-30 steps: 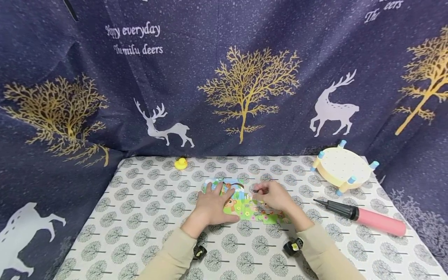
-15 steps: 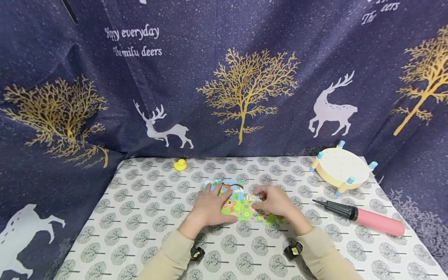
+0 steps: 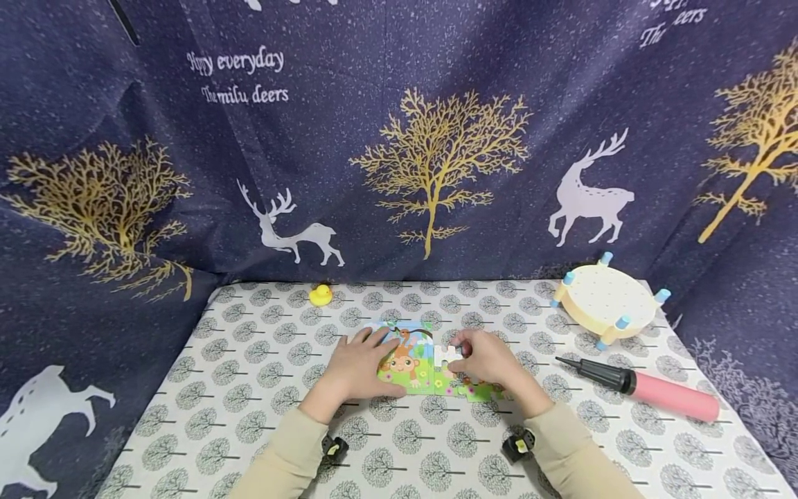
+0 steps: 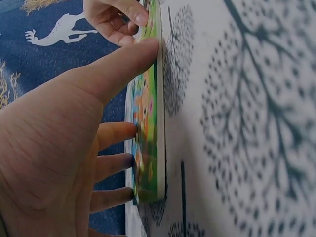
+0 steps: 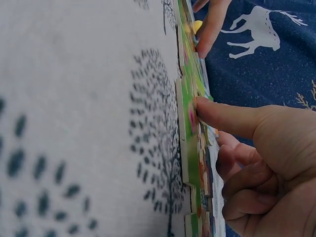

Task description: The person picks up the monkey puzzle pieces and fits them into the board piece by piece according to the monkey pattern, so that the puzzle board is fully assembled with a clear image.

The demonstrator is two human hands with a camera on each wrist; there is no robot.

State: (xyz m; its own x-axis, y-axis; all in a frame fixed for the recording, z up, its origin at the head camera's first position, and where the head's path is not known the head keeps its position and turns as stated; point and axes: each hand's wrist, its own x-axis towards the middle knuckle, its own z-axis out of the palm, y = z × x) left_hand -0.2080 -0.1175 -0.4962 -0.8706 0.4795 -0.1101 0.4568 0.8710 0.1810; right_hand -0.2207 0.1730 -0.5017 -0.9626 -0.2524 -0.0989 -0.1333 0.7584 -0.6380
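Observation:
A jigsaw puzzle [image 3: 422, 374] with a cartoon monkey on green grass lies on the table, its left part a neat rectangle. My left hand [image 3: 358, 367] rests over that left part with fingers spread; in the left wrist view its thumb [image 4: 133, 57] lies along the near edge. At the right part, my right hand [image 3: 489, 357] pinches a puzzle piece [image 3: 449, 355] between thumb and forefinger, close over the pieces there. That piece looks pale in the head view. In the right wrist view the thumb [image 5: 222, 114] presses at the pieces; the forefinger's tip is hidden.
A yellow rubber duck [image 3: 321, 295] sits at the back left. To the right lie a pink hand pump [image 3: 673, 395] with a black nozzle and a round cream stool-like object [image 3: 607, 298] with blue-tipped legs. A dark blue deer-print cloth [image 3: 386, 208] hangs behind the table.
My left hand has slid left, showing more of the monkey's face. The right hand has stayed in nearly the same place, and the pieces by its fingertips now look whiter.

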